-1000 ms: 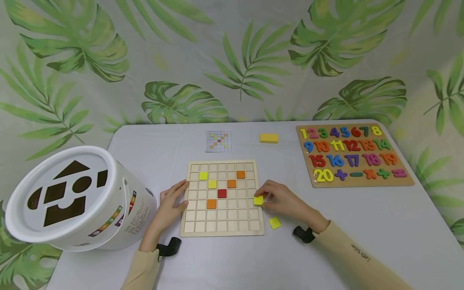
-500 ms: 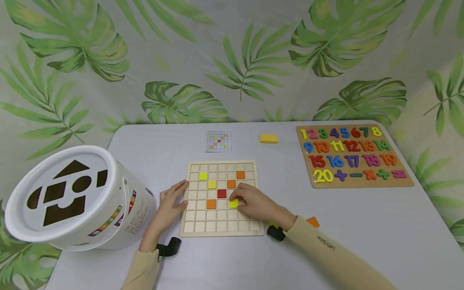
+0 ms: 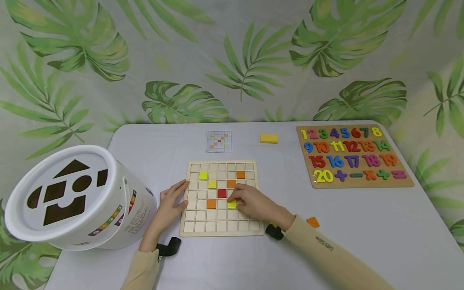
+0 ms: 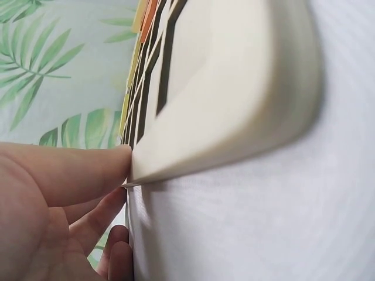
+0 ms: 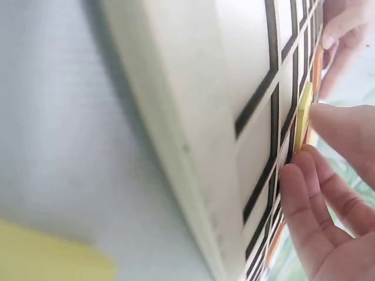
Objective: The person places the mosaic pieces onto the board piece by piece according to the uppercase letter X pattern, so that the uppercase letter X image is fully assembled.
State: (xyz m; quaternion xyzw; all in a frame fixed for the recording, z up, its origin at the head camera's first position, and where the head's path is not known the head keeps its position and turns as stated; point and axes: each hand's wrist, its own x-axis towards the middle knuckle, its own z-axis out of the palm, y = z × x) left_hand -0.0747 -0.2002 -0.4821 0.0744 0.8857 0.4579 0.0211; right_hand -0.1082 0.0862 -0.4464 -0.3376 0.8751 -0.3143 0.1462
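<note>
A wooden grid board (image 3: 222, 197) lies mid-table, bare grey table (image 3: 362, 225) open to its right and front, a white shape-sorter bucket (image 3: 72, 197) close on its left. The left hand (image 3: 171, 205) rests flat against the board's left edge, fingers straight and together. The right hand (image 3: 253, 203) pinches a yellow tile (image 3: 232, 204) with curled fingertips, in the cell diagonally below and right of the red tile (image 3: 222, 193).

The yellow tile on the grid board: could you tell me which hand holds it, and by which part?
The right hand pinches the yellow tile by its right edge, fingertips on it as it sits in a cell of the grid board.
</note>
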